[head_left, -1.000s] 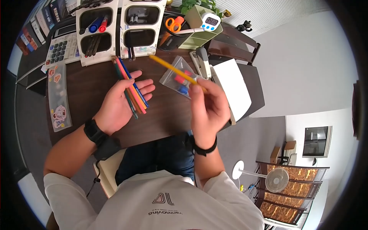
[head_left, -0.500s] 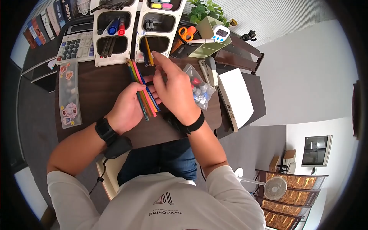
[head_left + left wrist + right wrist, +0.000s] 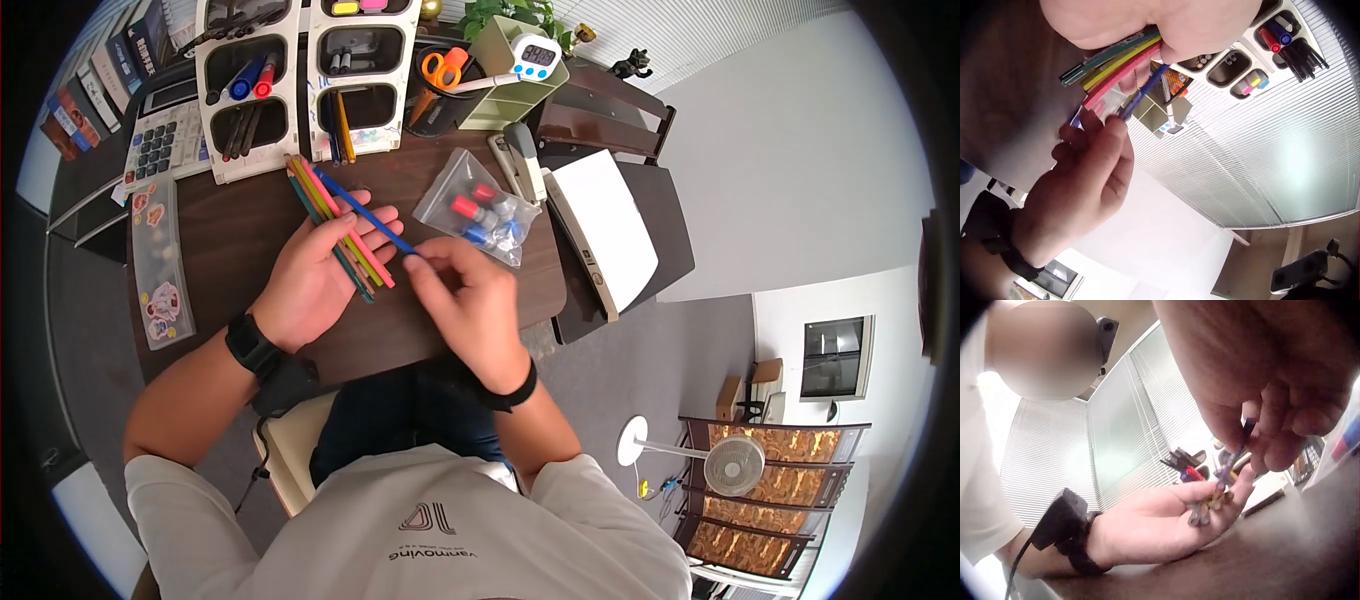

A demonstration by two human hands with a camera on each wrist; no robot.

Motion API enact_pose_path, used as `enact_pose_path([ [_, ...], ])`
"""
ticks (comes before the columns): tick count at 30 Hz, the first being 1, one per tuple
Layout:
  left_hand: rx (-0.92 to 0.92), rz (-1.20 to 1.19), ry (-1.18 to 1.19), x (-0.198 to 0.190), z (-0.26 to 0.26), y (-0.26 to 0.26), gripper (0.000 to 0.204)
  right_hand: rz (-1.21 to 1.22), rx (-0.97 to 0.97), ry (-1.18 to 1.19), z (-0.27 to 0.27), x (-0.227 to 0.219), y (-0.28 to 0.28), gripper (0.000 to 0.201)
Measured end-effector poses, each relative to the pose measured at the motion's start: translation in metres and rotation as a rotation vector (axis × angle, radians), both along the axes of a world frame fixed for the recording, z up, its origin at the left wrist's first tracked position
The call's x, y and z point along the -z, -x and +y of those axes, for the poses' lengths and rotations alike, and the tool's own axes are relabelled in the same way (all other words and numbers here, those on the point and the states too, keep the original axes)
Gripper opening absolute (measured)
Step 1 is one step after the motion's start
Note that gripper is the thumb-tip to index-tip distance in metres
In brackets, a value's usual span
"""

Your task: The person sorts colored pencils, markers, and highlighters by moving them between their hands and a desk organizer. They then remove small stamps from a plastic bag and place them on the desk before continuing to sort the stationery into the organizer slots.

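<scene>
In the head view my left hand (image 3: 312, 275) lies palm up, its thumb pressing a bundle of colored pencils (image 3: 345, 232), among them green, yellow and pink ones. My right hand (image 3: 468, 308) pinches the end of a blue pencil (image 3: 372, 213) between thumb and finger; its other end lies by the bundle's far tips. The left wrist view shows the blue pencil (image 3: 1146, 90) apart from the pink one (image 3: 1121, 76). A lower compartment of the white organizer (image 3: 398, 75) holds a yellow pencil (image 3: 344, 128) and darker ones.
A clear bag (image 3: 480, 208) with red- and blue-capped items lies right of my hands. Beyond stand a stapler (image 3: 522, 165), a mesh cup (image 3: 432, 112) with orange scissors and a green holder (image 3: 490, 50). A stickered case (image 3: 160, 265) and a calculator (image 3: 165, 140) are on the left.
My right hand has moved back from the organizer, where the yellow pencil now stands in the compartment, and has taken hold of the blue pencil, swinging its near end away from the bundle.
</scene>
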State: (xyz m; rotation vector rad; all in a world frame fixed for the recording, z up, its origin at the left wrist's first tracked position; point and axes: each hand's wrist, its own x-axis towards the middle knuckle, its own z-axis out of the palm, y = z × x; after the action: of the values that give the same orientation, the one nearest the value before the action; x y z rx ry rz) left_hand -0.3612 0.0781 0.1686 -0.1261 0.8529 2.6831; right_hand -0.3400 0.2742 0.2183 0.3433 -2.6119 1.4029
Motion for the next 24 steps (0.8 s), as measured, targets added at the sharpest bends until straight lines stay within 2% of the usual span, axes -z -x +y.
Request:
enact_pose_path([
  [1,-0.004,0.001,-0.002,-0.002,-0.001,0.000,0.041,0.048,0.044,-0.009,0.008,-0.002,-0.001,0.015],
  [3,-0.010,-0.049,0.035,-0.006,-0.003,-0.001,0.046,0.038,0.065,0.224,0.023,-0.014,-0.007,0.014],
  [5,0.012,-0.064,-0.002,-0.006,-0.004,-0.002,0.049,0.147,0.038,0.504,0.030,-0.026,-0.009,0.015],
  [7,0.047,-0.073,-0.033,-0.006,-0.004,-0.002,0.052,0.271,0.047,0.518,0.031,-0.033,0.000,0.016],
  [9,0.047,-0.075,-0.012,-0.006,-0.004,-0.001,0.057,0.325,0.080,0.325,0.017,-0.037,0.017,0.020],
  [11,0.038,-0.073,0.005,-0.008,-0.003,-0.001,0.056,0.391,0.037,-0.001,0.002,-0.027,0.043,0.025],
  [12,0.026,-0.077,0.017,-0.009,-0.003,-0.002,0.056,0.408,0.008,-0.067,-0.012,-0.023,0.055,0.030],
  [15,0.027,-0.090,-0.016,-0.011,-0.004,-0.001,0.057,0.336,-0.175,-0.060,-0.038,-0.006,0.083,0.031],
  [18,0.030,-0.056,-0.062,0.000,-0.005,0.002,0.054,0.230,-0.213,-0.159,-0.049,-0.002,0.090,0.034],
  [21,0.043,-0.055,-0.090,0.004,-0.005,0.002,0.052,0.236,-0.235,-0.185,-0.052,-0.002,0.089,0.037],
  [24,0.037,-0.035,-0.098,-0.001,-0.005,0.001,0.049,0.148,-0.247,-0.115,-0.051,-0.003,0.083,0.036],
])
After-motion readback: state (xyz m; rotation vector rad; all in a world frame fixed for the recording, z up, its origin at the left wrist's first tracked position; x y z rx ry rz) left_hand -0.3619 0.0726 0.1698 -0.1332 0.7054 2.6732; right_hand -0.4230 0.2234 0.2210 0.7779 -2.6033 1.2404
